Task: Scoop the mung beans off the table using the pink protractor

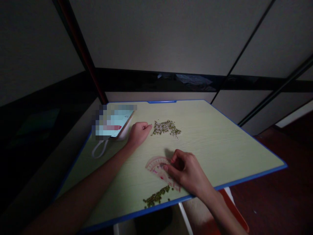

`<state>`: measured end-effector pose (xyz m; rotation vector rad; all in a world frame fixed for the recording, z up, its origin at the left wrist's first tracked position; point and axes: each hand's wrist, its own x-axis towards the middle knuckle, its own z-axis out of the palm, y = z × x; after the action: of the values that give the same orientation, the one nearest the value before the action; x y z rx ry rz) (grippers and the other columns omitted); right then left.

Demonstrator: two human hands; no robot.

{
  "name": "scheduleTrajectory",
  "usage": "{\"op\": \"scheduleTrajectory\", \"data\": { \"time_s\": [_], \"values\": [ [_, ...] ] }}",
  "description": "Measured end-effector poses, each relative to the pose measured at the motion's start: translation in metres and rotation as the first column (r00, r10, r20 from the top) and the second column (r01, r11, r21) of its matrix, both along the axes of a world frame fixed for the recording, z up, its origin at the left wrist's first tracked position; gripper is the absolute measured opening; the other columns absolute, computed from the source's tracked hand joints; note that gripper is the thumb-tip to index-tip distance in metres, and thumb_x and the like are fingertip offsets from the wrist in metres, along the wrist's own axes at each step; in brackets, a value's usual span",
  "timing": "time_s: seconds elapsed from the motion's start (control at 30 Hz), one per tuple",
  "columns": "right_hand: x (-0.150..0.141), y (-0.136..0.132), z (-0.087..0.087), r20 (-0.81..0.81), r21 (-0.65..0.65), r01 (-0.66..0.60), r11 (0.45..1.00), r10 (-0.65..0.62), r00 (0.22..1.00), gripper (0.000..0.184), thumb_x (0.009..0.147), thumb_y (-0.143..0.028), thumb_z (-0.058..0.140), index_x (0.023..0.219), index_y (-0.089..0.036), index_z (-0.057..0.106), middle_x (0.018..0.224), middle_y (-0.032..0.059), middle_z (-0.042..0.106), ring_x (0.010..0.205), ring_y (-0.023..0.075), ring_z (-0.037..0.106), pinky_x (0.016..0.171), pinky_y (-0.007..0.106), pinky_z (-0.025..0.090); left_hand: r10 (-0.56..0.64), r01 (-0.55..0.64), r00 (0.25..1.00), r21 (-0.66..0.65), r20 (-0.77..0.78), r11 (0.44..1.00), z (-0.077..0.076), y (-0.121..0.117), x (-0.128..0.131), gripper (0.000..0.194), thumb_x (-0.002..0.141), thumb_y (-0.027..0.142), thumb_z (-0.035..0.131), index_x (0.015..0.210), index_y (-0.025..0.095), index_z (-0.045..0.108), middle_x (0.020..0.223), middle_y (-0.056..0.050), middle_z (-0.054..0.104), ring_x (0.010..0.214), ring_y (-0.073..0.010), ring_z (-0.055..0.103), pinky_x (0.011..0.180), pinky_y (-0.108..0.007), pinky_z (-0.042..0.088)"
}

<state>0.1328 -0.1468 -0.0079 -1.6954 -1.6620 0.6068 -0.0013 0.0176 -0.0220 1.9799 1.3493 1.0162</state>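
My left hand [138,132] rests on the pale green table [220,143] with its fingers curled, its fingertips touching the left edge of a scattered pile of small green beans [167,128]. What it holds, if anything, is hidden. My right hand [187,169] is closed in a pinch on a clear pink protractor [156,166] that lies flat on the table near the front. A second, smaller row of green beans [156,196] lies by the front edge, just below the protractor.
A phone with a lit screen [114,125] leans on a white stand at the table's left rear, with a white cord loop [99,150] beside it. The table has a blue rim [256,176]. Dark walls and floor surround it.
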Motion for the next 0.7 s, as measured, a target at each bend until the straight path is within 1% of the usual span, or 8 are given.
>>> {"op": "scheduleTrajectory", "data": {
  "time_s": [0.1,0.23,0.47,0.7],
  "values": [
    [-0.001,-0.004,0.000,0.015,0.010,0.051,0.999,-0.051,0.999,0.025,0.071,-0.026,0.061,0.059,-0.020,0.040,0.047,-0.0045,0.042,0.045,0.0107,0.038,0.046,0.022,0.025,-0.003,0.003,1.000,0.002,-0.004,1.000,0.000,0.000,0.000,0.036,0.068,0.038,0.046,0.041,0.022,0.030,0.038,0.006,0.026,0.043,-0.0109,0.031,0.046,-0.025,0.020],
    [-0.005,-0.008,-0.001,0.035,0.035,0.069,0.997,-0.070,0.997,0.024,0.071,-0.027,0.059,0.060,-0.021,0.038,0.048,-0.0032,0.044,0.044,0.0117,0.039,0.046,0.023,0.025,-0.001,0.001,1.000,0.003,-0.013,1.000,0.000,0.000,0.000,0.036,0.068,0.039,0.045,0.040,0.022,0.030,0.038,0.006,0.027,0.044,-0.0110,0.031,0.046,-0.025,0.019],
    [-0.012,-0.011,-0.003,0.079,0.079,0.077,0.994,-0.083,0.993,0.026,0.074,-0.027,0.058,0.060,-0.021,0.037,0.048,-0.0042,0.041,0.045,0.0124,0.039,0.048,0.024,0.026,0.009,-0.009,1.000,0.002,-0.019,1.000,0.000,0.000,0.000,0.035,0.067,0.038,0.046,0.040,0.022,0.030,0.037,0.006,0.028,0.043,-0.0111,0.031,0.046,-0.026,0.019],
    [-0.021,-0.010,-0.005,0.128,0.115,0.067,0.991,-0.082,0.988,0.026,0.074,-0.026,0.059,0.060,-0.021,0.038,0.049,-0.0039,0.042,0.047,0.0132,0.041,0.050,0.025,0.026,0.000,0.000,1.000,0.007,-0.017,1.000,0.000,0.000,0.000,0.035,0.067,0.037,0.046,0.040,0.021,0.030,0.038,0.006,0.027,0.043,-0.0107,0.031,0.046,-0.026,0.019]
  ]
}}
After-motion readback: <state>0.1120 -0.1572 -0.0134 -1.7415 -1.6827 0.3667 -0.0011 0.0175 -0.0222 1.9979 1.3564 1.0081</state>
